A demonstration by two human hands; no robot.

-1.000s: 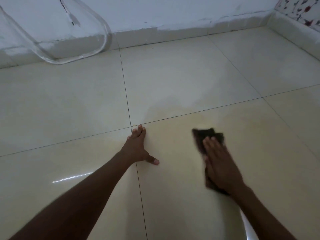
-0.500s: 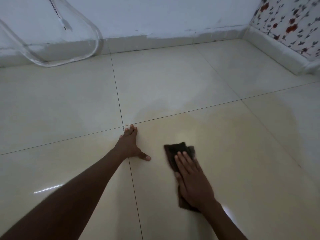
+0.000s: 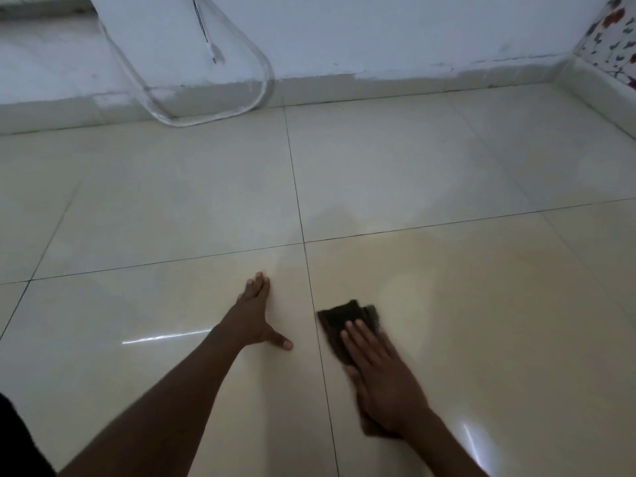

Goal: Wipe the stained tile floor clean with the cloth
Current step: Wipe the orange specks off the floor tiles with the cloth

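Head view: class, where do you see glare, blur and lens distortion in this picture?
Head view: dim light; glare streaks on the tile floor, one beside the left forearm and one near the right wrist; the right hand pressing the dark cloth is motion-blurred, the left hand sharper; the skirting line bows from wide-angle distortion.

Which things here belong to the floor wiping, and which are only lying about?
For the job: dark cloth, right hand pressing it flat, left hand propped on the tile floor.
Lying about: clear curved plastic piece against the wall.
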